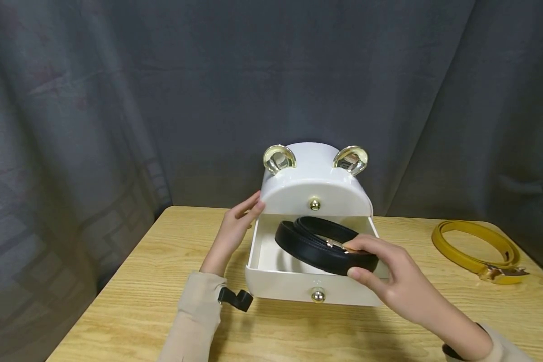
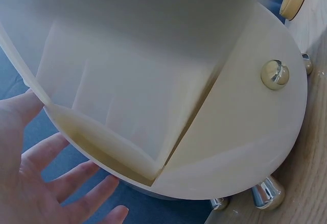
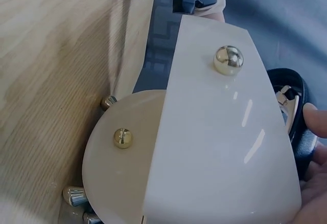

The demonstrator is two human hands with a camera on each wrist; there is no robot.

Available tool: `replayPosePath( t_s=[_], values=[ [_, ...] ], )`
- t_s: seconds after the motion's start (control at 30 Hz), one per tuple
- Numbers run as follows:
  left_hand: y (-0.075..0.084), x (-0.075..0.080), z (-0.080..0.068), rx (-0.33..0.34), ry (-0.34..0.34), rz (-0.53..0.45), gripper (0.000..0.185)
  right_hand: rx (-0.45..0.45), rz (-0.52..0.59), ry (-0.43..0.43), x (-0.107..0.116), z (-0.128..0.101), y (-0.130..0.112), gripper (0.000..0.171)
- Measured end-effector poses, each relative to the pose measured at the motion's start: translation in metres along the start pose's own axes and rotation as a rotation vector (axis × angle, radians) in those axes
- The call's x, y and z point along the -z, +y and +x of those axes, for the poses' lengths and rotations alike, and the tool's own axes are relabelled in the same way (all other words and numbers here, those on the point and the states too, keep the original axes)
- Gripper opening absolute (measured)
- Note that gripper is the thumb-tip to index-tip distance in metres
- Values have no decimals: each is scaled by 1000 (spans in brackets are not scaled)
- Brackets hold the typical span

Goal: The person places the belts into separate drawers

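A white rounded box (image 1: 314,173) with two gold ear-shaped ornaments stands on the wooden table (image 1: 140,301). Its lower drawer (image 1: 289,289) is pulled out toward me. My right hand (image 1: 353,259) pinches a coiled black belt (image 1: 307,246) by its gold buckle; the coil sits tilted in the drawer's opening. In the right wrist view the black belt (image 3: 301,132) shows past the drawer front (image 3: 225,147). My left hand (image 1: 249,211) rests with straight fingers against the box's left side. The left wrist view has the left hand (image 2: 46,183) spread beside the box (image 2: 245,132).
A yellow belt (image 1: 475,249) with a gold buckle lies coiled on the table's right side. Grey curtain hangs behind the table. A small black clip (image 1: 237,299) sits at my left wrist, close to the drawer's front corner.
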State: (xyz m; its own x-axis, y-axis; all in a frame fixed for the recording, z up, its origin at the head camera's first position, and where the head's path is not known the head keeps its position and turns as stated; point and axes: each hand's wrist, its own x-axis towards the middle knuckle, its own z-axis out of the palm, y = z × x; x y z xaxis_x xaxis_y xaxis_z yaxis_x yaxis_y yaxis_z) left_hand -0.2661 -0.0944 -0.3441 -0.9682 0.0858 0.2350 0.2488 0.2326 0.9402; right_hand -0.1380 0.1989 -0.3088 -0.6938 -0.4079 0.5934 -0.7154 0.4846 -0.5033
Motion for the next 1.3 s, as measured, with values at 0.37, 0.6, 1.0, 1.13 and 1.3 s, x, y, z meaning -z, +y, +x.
replayPosePath(
  t_s=[0.37,0.6,1.0,1.13,1.3],
  values=[
    [-1,0,1,-3,4,-6,49,11,-45,-180,10,13,19,32],
    [-3,1,1,-2,7,-18,49,55,63,-360,15,29,26,24],
    [-3,2,1,-14,4,-10,48,3,69,-511,12,44,39,23],
    [-3,3,0,-15,6,-3,48,32,52,-566,10,47,39,28],
    [-3,3,1,-13,6,-14,49,55,61,-619,8,52,39,33]
  ],
)
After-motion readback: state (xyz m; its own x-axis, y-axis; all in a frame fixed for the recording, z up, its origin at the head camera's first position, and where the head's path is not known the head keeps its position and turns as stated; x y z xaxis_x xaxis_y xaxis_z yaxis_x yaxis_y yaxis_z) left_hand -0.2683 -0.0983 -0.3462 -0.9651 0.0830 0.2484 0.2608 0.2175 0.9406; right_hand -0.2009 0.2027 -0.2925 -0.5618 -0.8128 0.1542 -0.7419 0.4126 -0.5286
